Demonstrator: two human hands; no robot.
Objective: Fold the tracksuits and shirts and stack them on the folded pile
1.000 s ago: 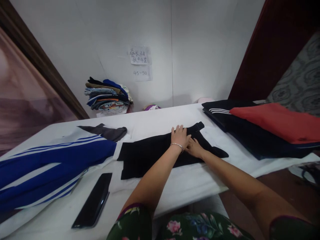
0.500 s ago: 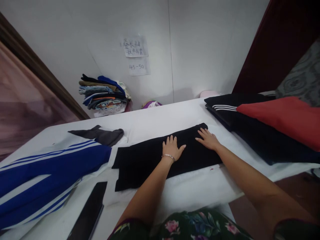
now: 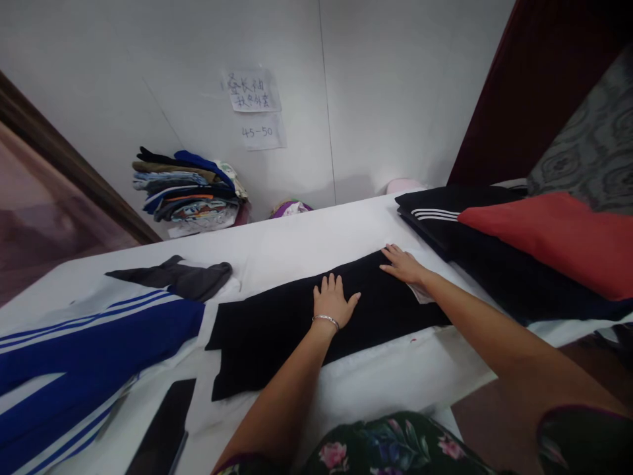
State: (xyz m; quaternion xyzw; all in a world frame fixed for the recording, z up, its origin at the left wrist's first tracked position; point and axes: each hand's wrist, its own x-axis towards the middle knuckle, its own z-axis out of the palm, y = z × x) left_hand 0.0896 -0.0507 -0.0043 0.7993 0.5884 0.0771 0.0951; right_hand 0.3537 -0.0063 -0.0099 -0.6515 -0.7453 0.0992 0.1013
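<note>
Garment (image 3: 271, 323) lying flat across the counter (image 3: 306, 241)

Black and long, the garment is stretching slantwise over the counter's middle. Behind it, bare white surface is running to the far edge; in front, another pale strip is reaching toward the near edge. Blue trousers (image 3: 148, 336) are lying just beside its stepped left end, with a flat dark case (image 3: 163, 422) nearer the front. Past its right end, a dark stack (image 3: 475, 257) is leaving a white gap.

The left hand (image 3: 333, 307) is resting palm down on the garment's middle, fingers spreading wide, thumb pointing right. The right hand (image 3: 404, 267) is lying palm down at the far right corner, fingers parting and pointing leftward, its forearm crossing above the right end.
</note>
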